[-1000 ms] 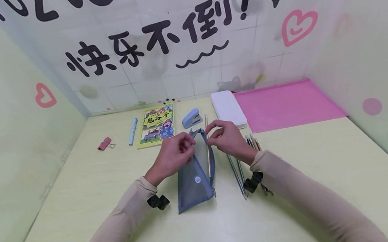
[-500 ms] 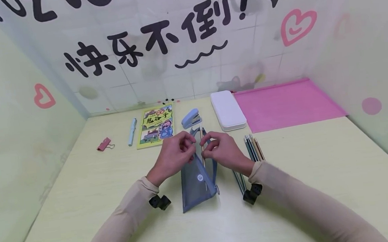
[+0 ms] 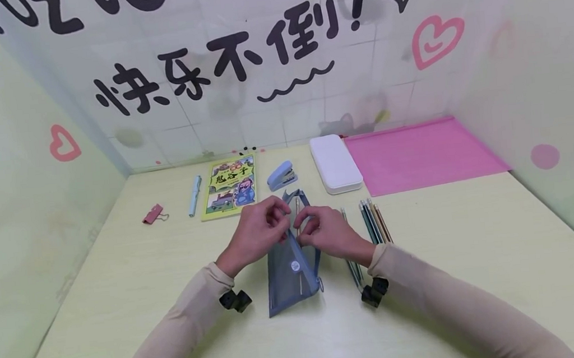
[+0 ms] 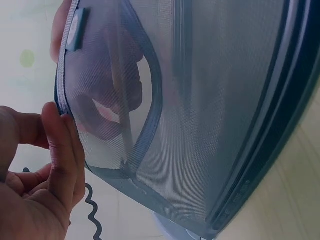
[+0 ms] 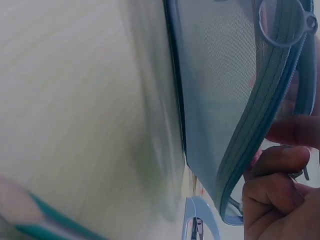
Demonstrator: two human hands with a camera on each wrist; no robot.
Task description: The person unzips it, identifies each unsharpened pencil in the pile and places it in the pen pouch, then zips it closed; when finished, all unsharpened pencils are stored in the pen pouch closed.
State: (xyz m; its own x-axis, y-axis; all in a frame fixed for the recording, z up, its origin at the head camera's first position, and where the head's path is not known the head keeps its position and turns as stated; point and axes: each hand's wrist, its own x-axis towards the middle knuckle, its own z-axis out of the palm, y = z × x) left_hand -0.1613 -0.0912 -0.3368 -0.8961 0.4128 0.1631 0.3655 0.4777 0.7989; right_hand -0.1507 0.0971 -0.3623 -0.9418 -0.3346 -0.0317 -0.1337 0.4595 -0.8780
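Head view: the pouch (image 3: 282, 283) is pinched at its edge by the left hand (image 3: 259, 229); the pencil (image 3: 297, 204), its middle hidden, is pinched by the right hand (image 3: 330, 230).

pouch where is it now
In the head view, the pouch is near the middle of the table, its left rim held by the left hand, the right hand at its opening, the stapler just beyond.

White tiled back wall (image 3: 242, 120): large black characters (image 3: 227, 39) read "快乐不倒!"; black upper line of writing (image 3: 67, 27) is cut off by the view's edge. Yellow illustrated paper book (image 3: 228, 187): title reads "鬼谷子". Blue-grey mesh zip pouch (image 3: 282, 286): round white label (image 3: 295, 266), too small to read.
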